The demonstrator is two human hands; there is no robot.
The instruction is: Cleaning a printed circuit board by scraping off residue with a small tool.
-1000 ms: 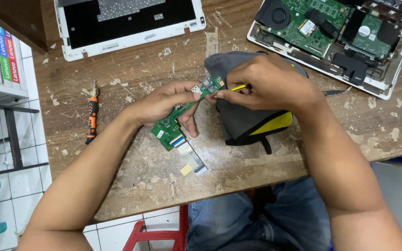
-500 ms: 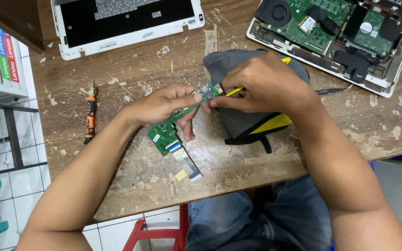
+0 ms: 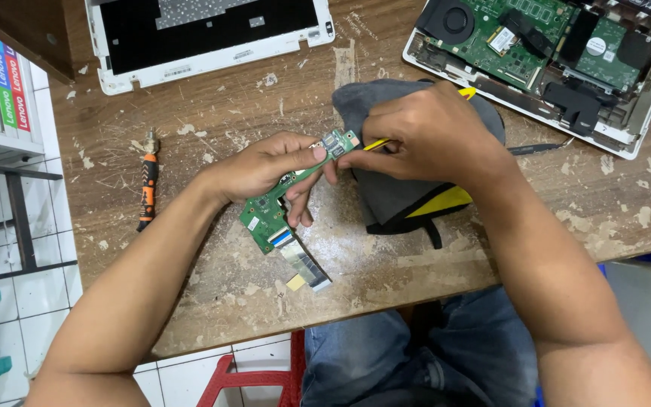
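Left hand (image 3: 265, 166) holds a green circuit board (image 3: 269, 215) (ribbon cable trailing); right hand (image 3: 423, 132) grips a yellow tool (image 3: 377, 143).

Circuit board (image 3: 269, 211) held above the worktop (image 3: 212, 301) centre; pouch (image 3: 401, 200) just right of it; screwdriver (image 3: 147, 188) far left; laptop cover (image 3: 205, 34) behind left; opened laptop base (image 3: 551, 60) behind right.

Both forearms bare, angled in from the lower corners, converging above worktop (image 3: 212, 301) centre. Left hand (image 3: 265, 166): palm down, fingers curled, thumb and forefinger pinched, middle finger extended downward. Right hand (image 3: 427, 132): knuckles up, fingers closed in a pinch, fingertips just beside the left thumb tip
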